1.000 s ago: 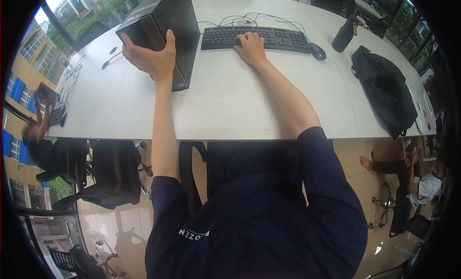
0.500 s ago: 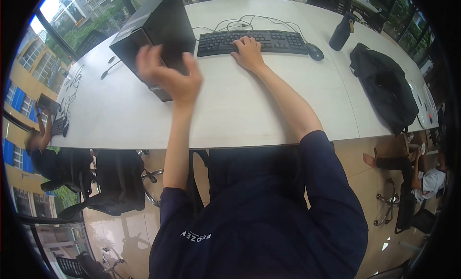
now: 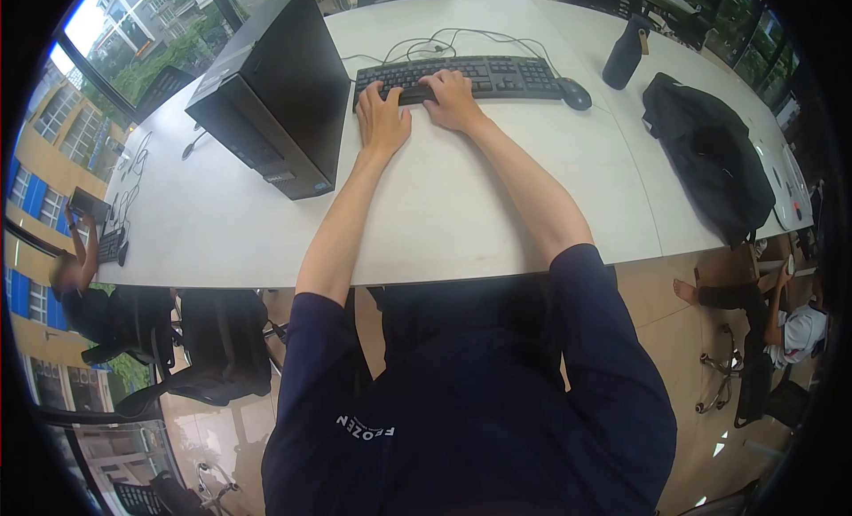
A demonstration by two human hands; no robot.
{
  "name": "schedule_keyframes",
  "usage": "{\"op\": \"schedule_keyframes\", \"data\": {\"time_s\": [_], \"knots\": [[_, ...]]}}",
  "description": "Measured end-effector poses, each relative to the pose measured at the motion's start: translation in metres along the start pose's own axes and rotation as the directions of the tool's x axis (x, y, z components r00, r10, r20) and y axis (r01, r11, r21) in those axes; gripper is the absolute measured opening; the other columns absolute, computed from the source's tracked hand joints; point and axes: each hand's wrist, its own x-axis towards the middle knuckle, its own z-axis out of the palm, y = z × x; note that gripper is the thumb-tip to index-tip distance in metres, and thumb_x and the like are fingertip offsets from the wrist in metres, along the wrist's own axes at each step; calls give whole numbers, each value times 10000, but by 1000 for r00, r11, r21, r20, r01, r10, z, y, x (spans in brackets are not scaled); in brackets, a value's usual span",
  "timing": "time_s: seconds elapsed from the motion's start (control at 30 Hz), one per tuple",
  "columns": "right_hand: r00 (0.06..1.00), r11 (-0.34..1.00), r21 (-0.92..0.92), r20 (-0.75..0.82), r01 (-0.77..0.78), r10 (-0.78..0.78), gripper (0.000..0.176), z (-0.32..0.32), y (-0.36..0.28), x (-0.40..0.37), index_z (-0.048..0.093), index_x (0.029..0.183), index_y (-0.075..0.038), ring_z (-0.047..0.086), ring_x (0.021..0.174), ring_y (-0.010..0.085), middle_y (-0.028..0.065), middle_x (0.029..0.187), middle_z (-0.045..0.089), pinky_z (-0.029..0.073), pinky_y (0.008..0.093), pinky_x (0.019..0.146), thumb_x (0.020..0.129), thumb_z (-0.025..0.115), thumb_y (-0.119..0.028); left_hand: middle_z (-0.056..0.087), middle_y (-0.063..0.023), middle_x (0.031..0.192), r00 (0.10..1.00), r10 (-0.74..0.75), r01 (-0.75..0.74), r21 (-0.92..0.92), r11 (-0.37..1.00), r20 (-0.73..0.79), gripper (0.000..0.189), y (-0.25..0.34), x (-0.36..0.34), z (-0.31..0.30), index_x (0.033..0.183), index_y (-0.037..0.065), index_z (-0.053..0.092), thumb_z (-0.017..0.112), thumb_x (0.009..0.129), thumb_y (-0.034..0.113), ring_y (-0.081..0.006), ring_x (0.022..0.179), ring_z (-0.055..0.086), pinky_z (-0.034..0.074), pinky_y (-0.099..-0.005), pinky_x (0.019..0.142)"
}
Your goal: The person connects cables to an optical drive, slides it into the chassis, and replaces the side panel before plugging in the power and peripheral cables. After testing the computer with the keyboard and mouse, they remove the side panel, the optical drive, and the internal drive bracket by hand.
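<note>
A black keyboard (image 3: 510, 77) lies across the white table, its cable looped behind it. On its left end rest the fingers of my left hand (image 3: 382, 121), spread over the keys. My right hand (image 3: 453, 101) lies just to the right, fingers bent loosely on the keys near the middle. Both hands are open and hold nothing. Close to my left forearm stands a black Dell computer tower (image 3: 275, 117), upright on the table. At the keyboard's right end sits a black mouse (image 3: 575, 94), which neither hand touches.
A dark bottle (image 3: 627, 55) stands at the back right, and a black bag (image 3: 707, 157) lies nearer on the right. Loose cables (image 3: 444, 44) trail behind the keyboard. One person (image 3: 80, 276) sits at the far left, another (image 3: 794, 330) at the right. A black chair (image 3: 222, 347) stands left of me.
My left hand has come down from in front of the computer tower onto the keyboard's left end. My right hand has stayed on the keys. The view has shifted slightly.
</note>
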Motion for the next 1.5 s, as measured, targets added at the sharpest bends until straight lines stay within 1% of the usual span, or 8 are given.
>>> {"op": "schedule_keyframes", "data": {"time_s": [0.17,0.4,0.5,0.6,0.73,0.8,1.17,1.5], "knots": [[999,999,-9,-32,37,-37,402,4,2,1,681,1164,-137,502,1128,313,94,1155,579,380,476,946,771,756,-179,506,-175,1297,995,-85,83,-28,996,-56,490,0,9,9,1222,44,619,754,809,272,-353,1223,443,350,-513,1039],[1000,999,-30,-13,27,-27,423,-8,-5,-2,678,1202,-137,498,1139,315,99,1184,564,379,476,962,790,749,-195,492,-197,1312,988,-109,114,-45,992,108,542,-7,15,11,1256,46,591,745,814,319,-372,1252,425,329,-509,1064],[999,1000,-20,-52,-12,11,434,-19,1,-11,665,1231,-122,487,1180,327,121,1228,552,373,493,992,826,729,-266,457,-258,1366,970,-231,235,37,971,-81,631,-9,14,15,1302,23,560,714,835,418,-407,1299,406,309,-529,1106],[935,921,-217,-222,-323,276,533,-38,29,-23,588,1313,-75,433,1276,390,206,1350,499,345,560,1042,870,682,-355,387,-327,1439,878,-478,472,-120,873,-23,721,-13,17,14,1385,-34,468,692,862,407,-442,1367,344,290,-537,1134],[734,712,-219,-357,-667,577,598,-77,71,-45,536,1311,10,411,1309,449,298,1397,456,319,594,1068,874,662,-377,395,-327,1447,824,-561,567,-125,814,81,783,-12,17,10,1436,-48,396,656,885,444,-448,1343,406,311,-520,1138],[657,635,-196,-361,-747,662,643,-94,78,-54,516,1362,8,409,1314,444,295,1409,449,314,567,1090,887,655,-402,409,-319,1442,823,-559,568,-123,814,102,786,-12,17,8,1439,-47,393,651,886,448,-442,1337,419,314,-516,1138],[626,648,18,-240,-761,742,705,-114,80,-61,501,1411,-3,391,1329,428,287,1436,419,313,495,1138,885,668,-441,454,-241,1448,815,-573,575,-237,783,85,659,-21,14,10,1419,50,466,638,890,404,-415,1340,426,312,-527,1134],[641,688,99,-288,-719,711,623,-120,71,-61,551,1368,2,320,1343,422,279,1420,410,327,485,1135,880,694,-357,505,-203,1339,862,-491,417,-375,828,-126,474,-25,12,12,1285,102,566,674,874,313,-415,1215,515,383,-494,1082]]}}
